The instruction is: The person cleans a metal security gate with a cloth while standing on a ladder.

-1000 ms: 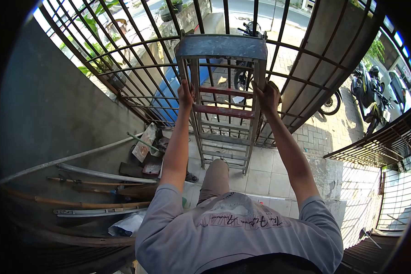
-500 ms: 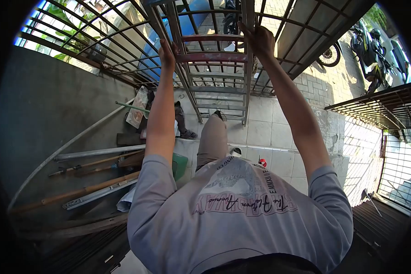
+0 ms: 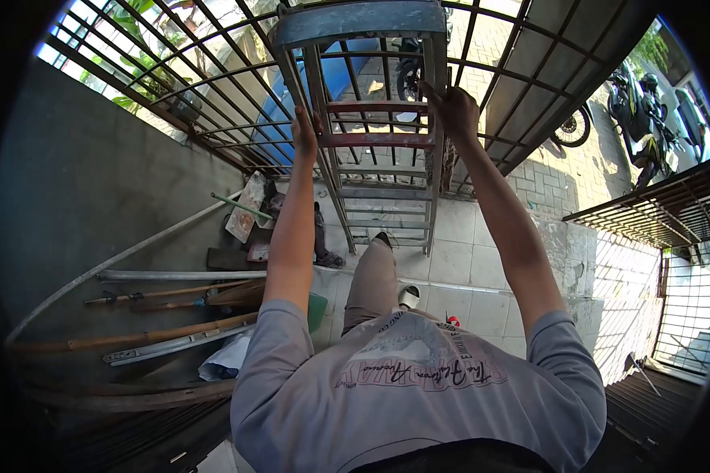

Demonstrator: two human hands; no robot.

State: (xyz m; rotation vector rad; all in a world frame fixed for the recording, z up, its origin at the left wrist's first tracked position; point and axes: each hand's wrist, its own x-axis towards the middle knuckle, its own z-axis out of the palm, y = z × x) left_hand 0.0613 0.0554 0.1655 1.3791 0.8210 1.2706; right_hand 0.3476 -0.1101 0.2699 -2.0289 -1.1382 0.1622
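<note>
A grey metal stepladder (image 3: 379,141) stands upright in front of me, with two reddish rungs and a blue-grey top step. My left hand (image 3: 306,135) holds its left side rail, fingers closed along it. On the right side rail, a little higher, my right hand (image 3: 454,112) is closed with the thumb pointing up the rail. Its feet meet the white tiled floor (image 3: 451,262) close to my forward foot. Parts of both rails are hidden behind my hands.
A barred metal gate (image 3: 221,110) stands right behind the ladder. Along the grey wall at left lie bamboo poles (image 3: 134,337), a metal bar and a white pipe (image 3: 126,256). Motorcycles (image 3: 637,106) are parked outside at right, and another barred panel (image 3: 663,201) juts in there.
The ladder and both hands appear lower in view, and the ladder's top step now shows. Both hands keep hold of the rails.
</note>
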